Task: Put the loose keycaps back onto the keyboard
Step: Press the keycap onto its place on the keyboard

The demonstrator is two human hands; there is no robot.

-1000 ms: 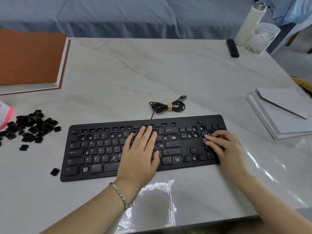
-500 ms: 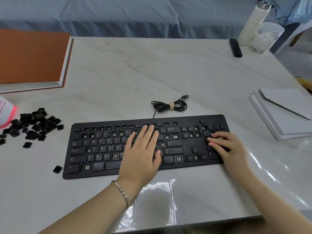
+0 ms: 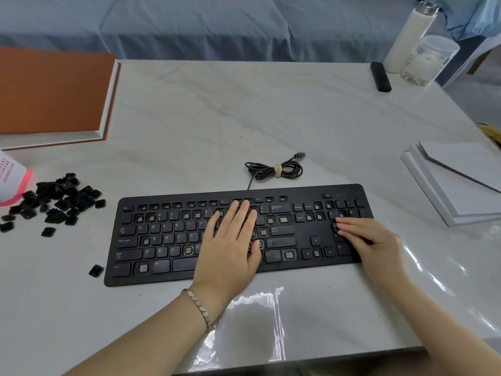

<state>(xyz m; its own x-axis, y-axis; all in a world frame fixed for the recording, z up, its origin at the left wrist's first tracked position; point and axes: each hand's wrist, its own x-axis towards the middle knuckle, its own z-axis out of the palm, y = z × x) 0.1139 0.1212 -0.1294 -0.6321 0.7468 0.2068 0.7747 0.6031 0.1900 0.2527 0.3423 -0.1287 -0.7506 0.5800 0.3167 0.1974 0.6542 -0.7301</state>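
A black keyboard [image 3: 168, 240] lies on the white marble table, with several bare sockets among its keys. My left hand [image 3: 230, 245] rests flat on the middle keys, fingers straight. My right hand [image 3: 363, 237] lies on the number pad at the keyboard's right end, its straight fingers pressing down on the keys there. A pile of loose black keycaps [image 3: 54, 199] sits on the table to the left of the keyboard. One single keycap [image 3: 96, 270] lies by the keyboard's near left corner.
The keyboard's coiled cable [image 3: 273, 169] lies behind it. An orange book [image 3: 51, 93] sits far left, a pink-edged container [image 3: 12, 183] by the pile, white boards [image 3: 458, 183] at right. A bottle [image 3: 409, 36], jar [image 3: 428, 61] and black stick [image 3: 380, 76] stand at the far right corner.
My right hand's fingers have shifted slightly on the number pad. My left hand stays flat on the middle keys. The camera view has drifted a little.
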